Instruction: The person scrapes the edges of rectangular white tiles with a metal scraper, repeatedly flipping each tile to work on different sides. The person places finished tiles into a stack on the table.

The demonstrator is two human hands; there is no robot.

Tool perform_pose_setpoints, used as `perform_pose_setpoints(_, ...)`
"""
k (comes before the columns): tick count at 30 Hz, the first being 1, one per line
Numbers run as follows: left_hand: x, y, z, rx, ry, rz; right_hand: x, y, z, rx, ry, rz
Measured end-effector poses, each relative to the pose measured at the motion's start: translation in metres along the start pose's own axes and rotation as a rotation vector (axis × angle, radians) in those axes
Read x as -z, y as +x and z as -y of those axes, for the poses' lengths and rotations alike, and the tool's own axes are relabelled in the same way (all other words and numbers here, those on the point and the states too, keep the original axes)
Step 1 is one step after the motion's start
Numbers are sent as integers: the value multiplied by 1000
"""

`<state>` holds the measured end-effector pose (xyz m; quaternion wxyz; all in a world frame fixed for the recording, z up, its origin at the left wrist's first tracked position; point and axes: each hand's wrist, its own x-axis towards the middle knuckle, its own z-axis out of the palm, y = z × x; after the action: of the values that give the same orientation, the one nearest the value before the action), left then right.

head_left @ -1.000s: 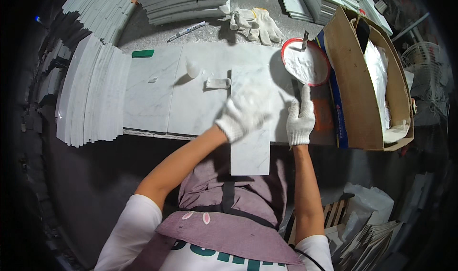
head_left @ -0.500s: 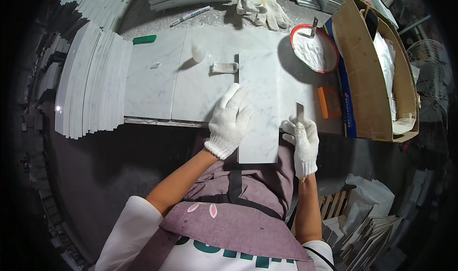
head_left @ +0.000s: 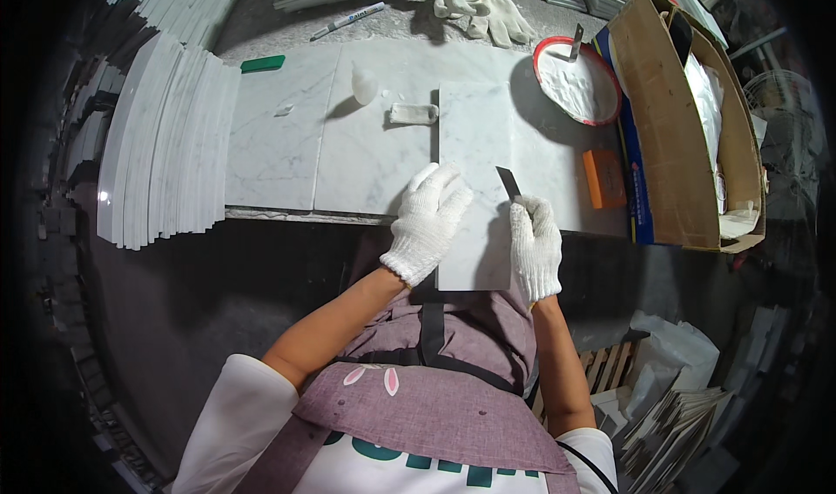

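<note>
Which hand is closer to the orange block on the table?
The right hand. It sits at the marble tile's right edge holding a small blade, just left of the orange block. The left hand rests flat on the tile, farther left.

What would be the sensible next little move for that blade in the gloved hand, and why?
Probably draw the blade along the right edge of the marble tile. The right hand holds it with its tip at that edge, while the left hand lies flat on the tile, steadying it where it overhangs the workbench. That is only a guess.
</note>
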<state>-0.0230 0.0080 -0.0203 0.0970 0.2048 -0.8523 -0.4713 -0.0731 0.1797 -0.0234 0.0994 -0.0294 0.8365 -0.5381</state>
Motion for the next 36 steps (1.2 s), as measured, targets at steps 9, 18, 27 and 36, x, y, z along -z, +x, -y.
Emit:
perform_pose_setpoints(9,15,9,1,-53,108,52,6,-16,5,-297,414,138)
perform_pose_setpoints(18,-22,59,-4,-622,662,-89,51,8,-7,-256,453,9)
perform_pose_setpoints(27,-12,28,-14,-692,198,184,41,65,4,-131,419,74)
perform_pose_setpoints(36,-1,21,2,-704,406,113,14,113,15,-69,233,167)
